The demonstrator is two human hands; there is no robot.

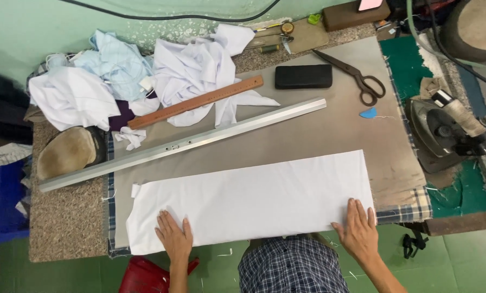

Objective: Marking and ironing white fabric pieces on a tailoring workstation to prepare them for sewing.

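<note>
A long folded strip of white fabric [248, 201] lies flat on the grey padded table [330, 130], along its near edge. My left hand [174, 236] presses flat on the fabric's near left part, fingers spread. Pressed flat on the near right corner of the fabric is my right hand [358, 228], also with its fingers apart. Neither hand grips anything.
A long metal straightedge [183, 144] and a brown wooden ruler [195, 101] lie beyond the fabric. Piles of white and pale blue cloth [145, 76] sit at the back left. Black scissors [357, 76], a black block [303, 76], blue chalk [368, 113] and an iron [449, 130] are on the right.
</note>
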